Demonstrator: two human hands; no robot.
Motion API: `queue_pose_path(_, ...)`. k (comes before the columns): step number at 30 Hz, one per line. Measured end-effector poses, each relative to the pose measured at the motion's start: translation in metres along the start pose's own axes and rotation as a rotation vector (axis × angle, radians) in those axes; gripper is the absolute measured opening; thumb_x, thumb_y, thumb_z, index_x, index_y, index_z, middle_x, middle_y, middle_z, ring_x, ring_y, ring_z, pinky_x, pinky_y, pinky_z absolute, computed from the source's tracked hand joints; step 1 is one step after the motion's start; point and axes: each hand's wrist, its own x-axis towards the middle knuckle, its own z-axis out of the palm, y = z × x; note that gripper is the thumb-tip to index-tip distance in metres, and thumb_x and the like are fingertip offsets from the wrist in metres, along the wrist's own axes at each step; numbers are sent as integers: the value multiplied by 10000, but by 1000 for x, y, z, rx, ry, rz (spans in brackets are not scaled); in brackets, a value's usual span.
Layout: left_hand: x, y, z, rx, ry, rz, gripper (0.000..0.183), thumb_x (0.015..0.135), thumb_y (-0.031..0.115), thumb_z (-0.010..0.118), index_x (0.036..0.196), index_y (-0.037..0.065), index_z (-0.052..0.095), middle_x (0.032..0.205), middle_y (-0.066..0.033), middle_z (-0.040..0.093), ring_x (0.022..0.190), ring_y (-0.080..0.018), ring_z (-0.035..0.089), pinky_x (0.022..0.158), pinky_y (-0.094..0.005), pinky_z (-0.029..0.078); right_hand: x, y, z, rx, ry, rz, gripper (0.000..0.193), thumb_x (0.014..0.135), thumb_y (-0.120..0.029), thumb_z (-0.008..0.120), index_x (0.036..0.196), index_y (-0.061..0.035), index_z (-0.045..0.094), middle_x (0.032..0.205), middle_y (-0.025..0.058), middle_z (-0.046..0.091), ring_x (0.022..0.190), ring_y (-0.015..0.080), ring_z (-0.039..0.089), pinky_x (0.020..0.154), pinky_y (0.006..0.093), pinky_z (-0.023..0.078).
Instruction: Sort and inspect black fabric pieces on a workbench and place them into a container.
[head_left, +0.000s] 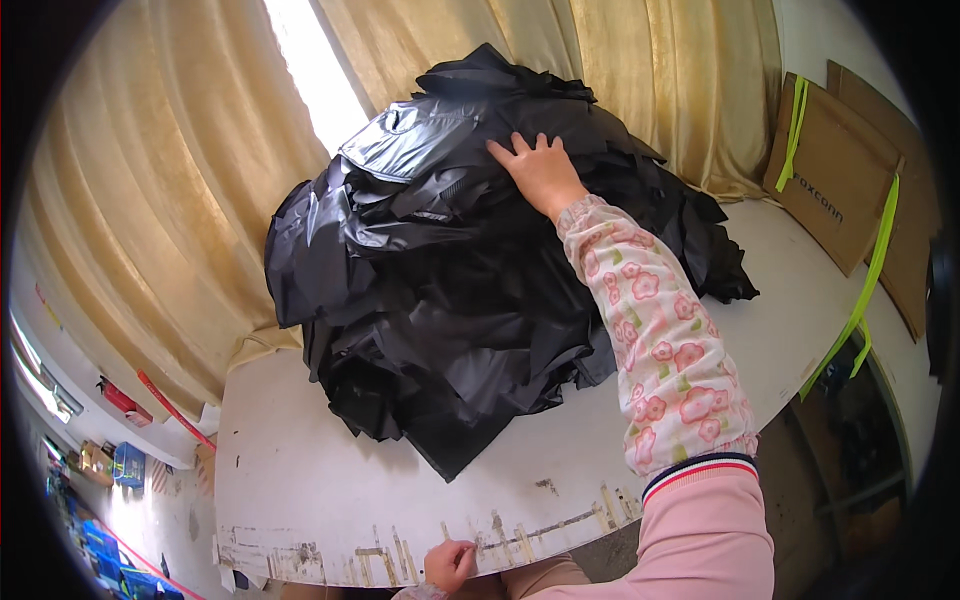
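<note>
My right grip [545, 178] on black sheets [470, 300]
Spread open, clasping nothing, it rests high on their heap atop the bench [290, 460]; my left grip [450, 564] curls at the near edge, contents hidden.

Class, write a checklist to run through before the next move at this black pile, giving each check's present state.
1. Right hand on the upper part of the black pile: ok, spread over it.
2. Left hand empty: cannot tell; it is curled near the table's front edge, palm hidden.
3. Pile neatly squared: not ok, layers are crumpled and corners stick out.
4. Pile's lowest front corner short of the front edge: ok.
5. Pile's back within the table: cannot tell, hidden.
6. Cardboard panels apart from the pile: ok.
</note>
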Motion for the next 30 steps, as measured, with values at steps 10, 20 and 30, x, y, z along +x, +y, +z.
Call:
queue_pose_path(10,22,-12,-10,-217,-186,-191,194,842,129,671,1029,82,695,848,-110,665,722,-233,644,671,-318,530,-60,37,-28,237,-98,-69,462,776,-39,564,1228,-121,619,1059,130,691,872,300,686,741,388,549)
queue_pose_path(20,256,183,-139,217,447,773,664,793,160,738,1372,37,437,1481,-246,293,1369,-422,303,1133,-471,252,-143,36,-53,394,53,18,529,715,-1,594,1226,-135,628,1179,152,662,1001,364,664,865,399,547)
queue_pose_path(30,372,323,-141,630,443,883,877,796,654,619,1511,265,292,1577,-206,166,1458,-400,150,1117,-660,99,-245,49,-90,445,1,-5,566,652,22,642,1200,-117,626,1205,147,645,1053,354,643,919,405,528)
